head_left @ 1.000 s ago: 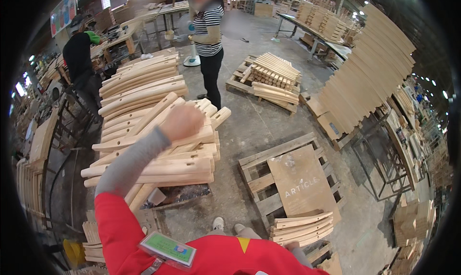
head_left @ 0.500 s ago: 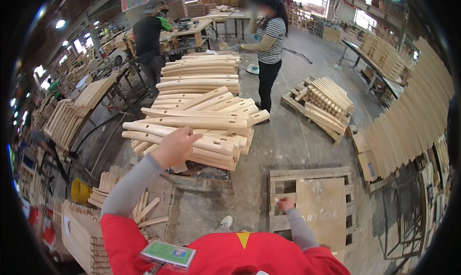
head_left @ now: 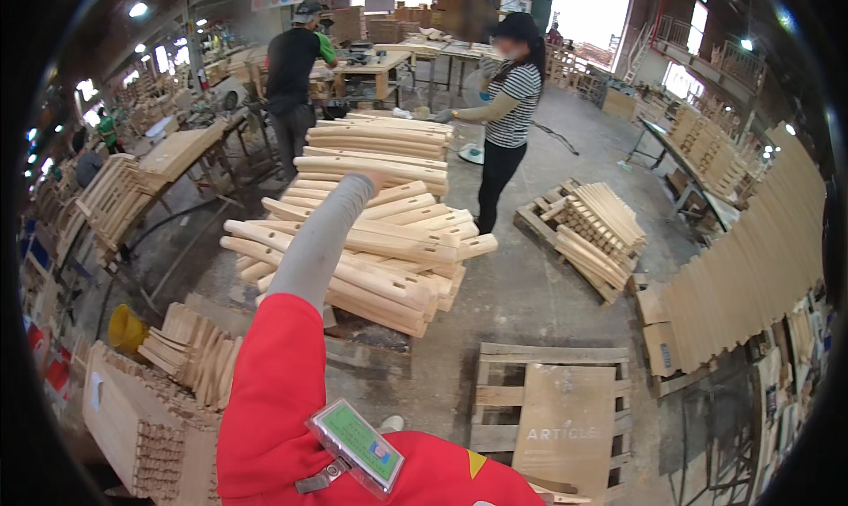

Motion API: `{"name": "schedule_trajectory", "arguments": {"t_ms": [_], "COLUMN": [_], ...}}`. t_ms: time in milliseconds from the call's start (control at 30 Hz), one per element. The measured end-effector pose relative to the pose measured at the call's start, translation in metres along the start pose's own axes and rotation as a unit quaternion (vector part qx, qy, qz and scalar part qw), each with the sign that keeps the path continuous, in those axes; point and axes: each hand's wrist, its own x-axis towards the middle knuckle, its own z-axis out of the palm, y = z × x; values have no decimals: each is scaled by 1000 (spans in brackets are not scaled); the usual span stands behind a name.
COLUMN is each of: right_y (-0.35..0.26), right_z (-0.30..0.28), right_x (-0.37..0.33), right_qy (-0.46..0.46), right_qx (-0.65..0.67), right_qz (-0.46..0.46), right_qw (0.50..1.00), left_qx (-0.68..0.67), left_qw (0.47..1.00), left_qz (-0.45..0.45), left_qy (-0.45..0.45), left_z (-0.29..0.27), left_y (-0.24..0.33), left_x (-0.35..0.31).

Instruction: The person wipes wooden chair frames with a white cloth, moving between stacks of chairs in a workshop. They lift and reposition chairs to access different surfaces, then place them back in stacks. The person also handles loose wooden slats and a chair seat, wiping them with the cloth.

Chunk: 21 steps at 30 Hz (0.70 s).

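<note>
Forward, the left hand (head_left: 375,184) extends over slotted wooden rails (head_left: 397,237), finger opening and hold indiscernible; mid-length grasping should balance one.

Pale wooden slats (head_left: 402,238), slots near ends, heaped, some crossing.

The left hand (head_left: 377,183) shows only in part beyond the grey sleeve (head_left: 320,237); its fingers are hidden, so whether it grips or touches the wooden pieces (head_left: 402,239) cannot be told. The forearm also covers part of their stack. The dark base (head_left: 378,336) beneath is mostly hidden, its near right corner showing. The near end of the pallet (head_left: 554,354) is cut off by the view's lower edge, along with some slats (head_left: 564,498) there. The badge's (head_left: 358,442) print is too small to read.
</note>
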Motion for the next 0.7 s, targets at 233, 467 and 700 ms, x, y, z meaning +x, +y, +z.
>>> {"name": "schedule_trajectory", "arguments": {"t_ms": [233,467,700], "right_y": [6,57,47], "right_z": [-4,-14,-12], "right_x": [-17,-51,-50], "right_qy": [83,148,169], "right_qx": [140,234,226], "right_qz": [3,39,48], "right_qw": [987,960,958], "left_qx": [-51,-56,-92], "left_qw": [997,991,995], "left_qz": [-32,-29,36], "left_qy": [-57,-116,-14], "left_z": [41,37,105], "left_y": [-26,-41,29], "left_x": [65,93,56]}}
